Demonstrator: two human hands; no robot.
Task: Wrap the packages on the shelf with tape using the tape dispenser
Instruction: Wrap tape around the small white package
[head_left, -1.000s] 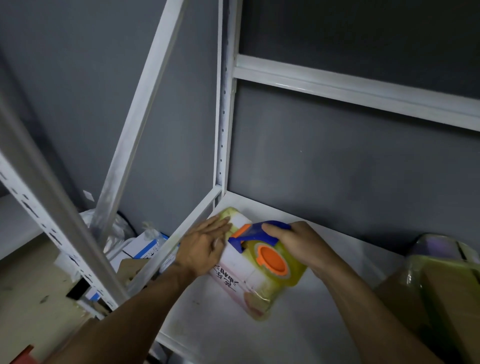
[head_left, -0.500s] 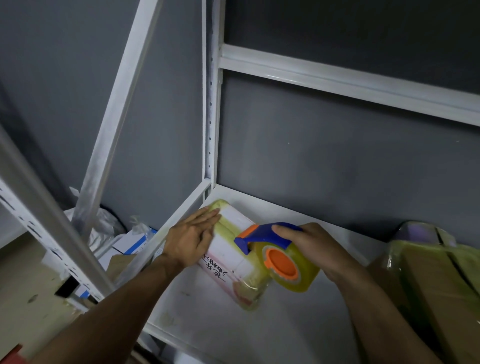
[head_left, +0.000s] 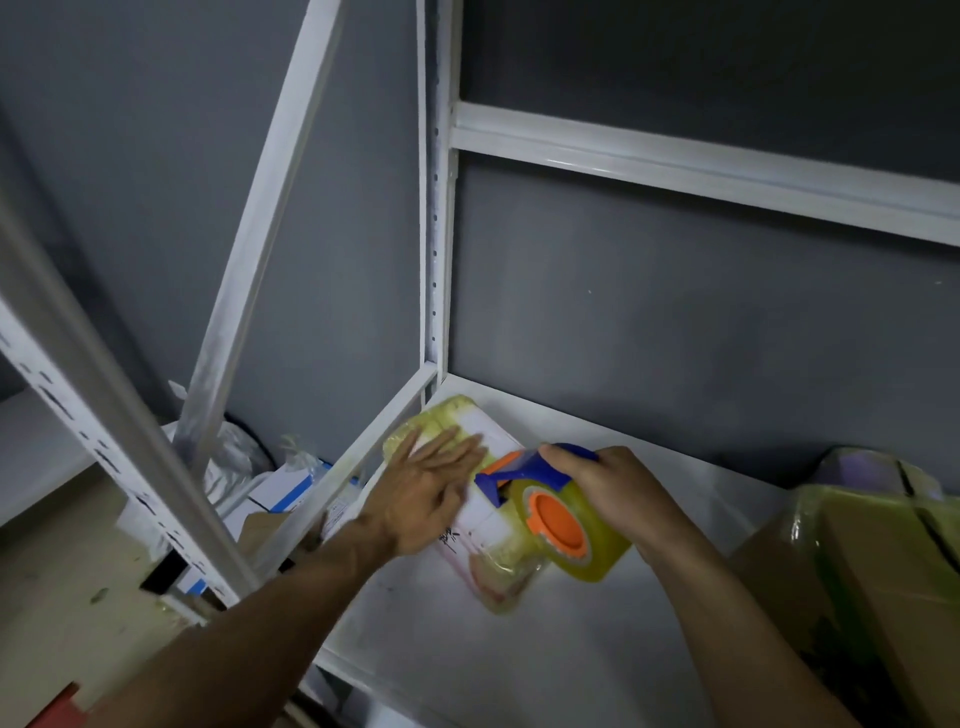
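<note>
**Taping the small package in the back-left corner of the shelf**

You're working on the white shelf board (head_left: 467, 654). The package (head_left: 485, 525) is lying flat on it, tucked into the back-left corner just beside the white upright (head_left: 435, 234). It's a small white parcel with some handwriting on it, and yellowish tape is already covering both of its ends. It's sealed up, so whatever's inside isn't showing.

Your left hand (head_left: 428, 491) is lying flat on top of the package, fingers straight and close together, pressing down rather than grabbing. Your right hand (head_left: 621, 493) is curling its fingers around the blue handle of the tape dispenser (head_left: 558, 525) and gripping it. The dispenser is sitting against the package's right side with its orange hub facing you. It's carrying a fat roll of yellowish clear tape, and its blue front end is touching the parcel's top near your left fingertips.

At the right end of the shelf, a bigger cardboard box (head_left: 883, 582) is sitting wrapped in the same yellowish tape, closed, contents hidden. A pale purple thing (head_left: 857, 467) is peeking out behind it, and I can't tell what it is.

Past the shelf's left side, down low, a white-and-blue carton (head_left: 291, 488) and a crumpled plastic bag (head_left: 228, 457) are lying in a pile with some brown cardboard (head_left: 260, 527).
</note>
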